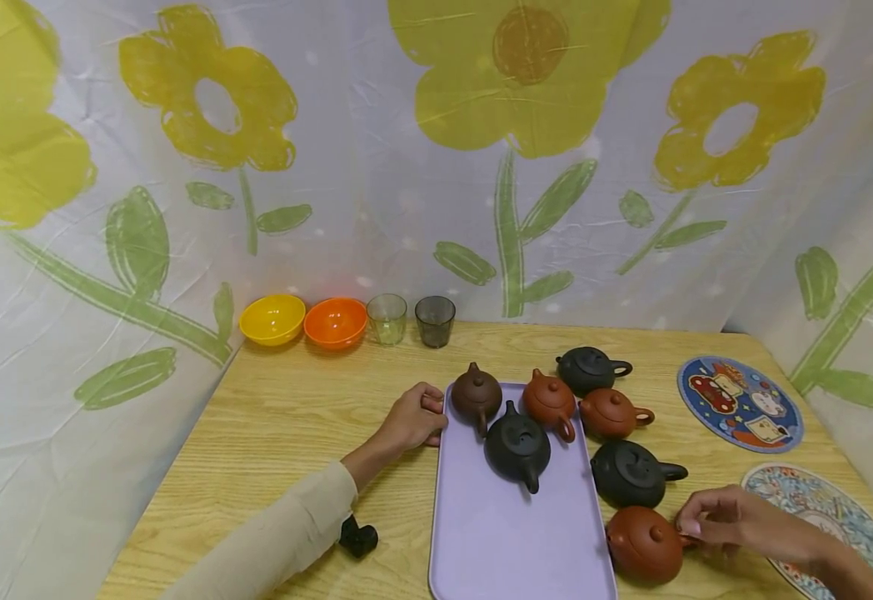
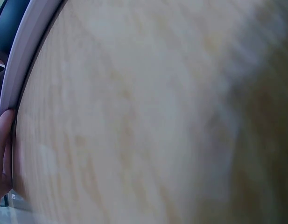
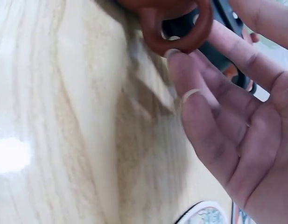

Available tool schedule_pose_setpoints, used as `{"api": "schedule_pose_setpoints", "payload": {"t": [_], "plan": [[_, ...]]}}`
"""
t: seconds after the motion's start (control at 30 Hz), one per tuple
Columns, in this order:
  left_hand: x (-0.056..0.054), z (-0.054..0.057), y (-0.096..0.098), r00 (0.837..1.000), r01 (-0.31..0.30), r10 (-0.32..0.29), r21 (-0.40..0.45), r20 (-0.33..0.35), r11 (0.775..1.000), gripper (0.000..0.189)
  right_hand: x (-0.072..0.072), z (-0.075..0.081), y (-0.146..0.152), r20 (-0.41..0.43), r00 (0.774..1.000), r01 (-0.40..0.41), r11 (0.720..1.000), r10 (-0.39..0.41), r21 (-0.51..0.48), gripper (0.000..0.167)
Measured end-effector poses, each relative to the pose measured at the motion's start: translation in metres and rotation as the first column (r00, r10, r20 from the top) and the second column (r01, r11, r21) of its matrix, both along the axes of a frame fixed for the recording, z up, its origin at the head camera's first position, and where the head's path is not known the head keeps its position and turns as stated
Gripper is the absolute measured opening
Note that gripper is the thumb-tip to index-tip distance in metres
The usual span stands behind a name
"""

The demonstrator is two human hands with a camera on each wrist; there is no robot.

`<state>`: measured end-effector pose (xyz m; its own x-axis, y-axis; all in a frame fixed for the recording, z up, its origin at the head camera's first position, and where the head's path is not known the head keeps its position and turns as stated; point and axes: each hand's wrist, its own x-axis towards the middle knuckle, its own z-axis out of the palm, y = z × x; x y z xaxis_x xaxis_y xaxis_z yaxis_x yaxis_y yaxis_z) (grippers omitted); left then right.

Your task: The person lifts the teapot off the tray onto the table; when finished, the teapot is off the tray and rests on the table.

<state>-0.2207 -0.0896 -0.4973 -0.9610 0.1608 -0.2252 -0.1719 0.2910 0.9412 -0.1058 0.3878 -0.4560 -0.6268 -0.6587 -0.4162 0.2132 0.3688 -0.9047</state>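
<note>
head view: lilac tray (image 1: 481, 533) lies on the wooden table (image 1: 286, 417), carrying three teapots: a dark brown teapot (image 1: 476, 395), a black teapot (image 1: 517, 447) and a red-brown teapot (image 1: 550, 401). the left hand (image 1: 411, 418) rests at the tray's far left edge, fingers curled against the rim. four more pots stand on the table just right of the tray; the nearest, a reddish clay teapot (image 1: 645, 543), sits touching the tray's right edge, and the right hand (image 1: 714, 518) has its fingertips at that pot's handle. behind it sit a large black teapot (image 1: 631, 473), an orange-brown teapot (image 1: 611, 412) and a small black teapot (image 1: 589, 369). a yellow bowl (image 1: 272, 318), an orange bowl (image 1: 335, 322) and two glasses (image 1: 410, 319) line the far edge; two round patterned mats (image 1: 740, 403) lie at right.

left wrist view: blurred wood grain fills the picture; the tray's pale rim (image 2: 20, 60) curves along the left, with fingers (image 2: 1, 154) pressed on it.

right wrist view: the reddish teapot's ring handle (image 3: 181, 32) is up top, with relaxed fingers (image 3: 195, 93) touching its underside, palm open, not yet closed around it.
</note>
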Motion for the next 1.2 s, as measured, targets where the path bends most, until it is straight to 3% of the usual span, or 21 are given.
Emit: {"api": "schedule_pose_setpoints", "payload": {"t": [0.27,0.6,0.93,1.2], "plan": [[0.0,0.0,0.0,1.0,-0.004,0.004,-0.011,0.001,1.0,0.042,-0.005,0.026,-0.013,-0.143,0.983,0.133,0.979,-0.111,0.156,0.033],[0.0,0.0,0.0,1.0,0.001,-0.001,-0.003,0.006,1.0,0.041,-0.007,0.043,-0.068,-0.37,0.918,0.2,0.972,-0.14,0.127,0.024],[0.0,0.0,0.0,1.0,0.003,-0.003,-0.014,0.004,1.0,0.043,-0.019,0.049,-0.12,-0.395,0.9,0.266,0.949,-0.182,0.169,0.032],[0.0,0.001,0.0,1.0,0.004,-0.004,-0.015,0.006,1.0,0.042,-0.028,0.044,-0.152,-0.414,0.896,0.259,0.946,-0.16,0.196,0.024]]}}
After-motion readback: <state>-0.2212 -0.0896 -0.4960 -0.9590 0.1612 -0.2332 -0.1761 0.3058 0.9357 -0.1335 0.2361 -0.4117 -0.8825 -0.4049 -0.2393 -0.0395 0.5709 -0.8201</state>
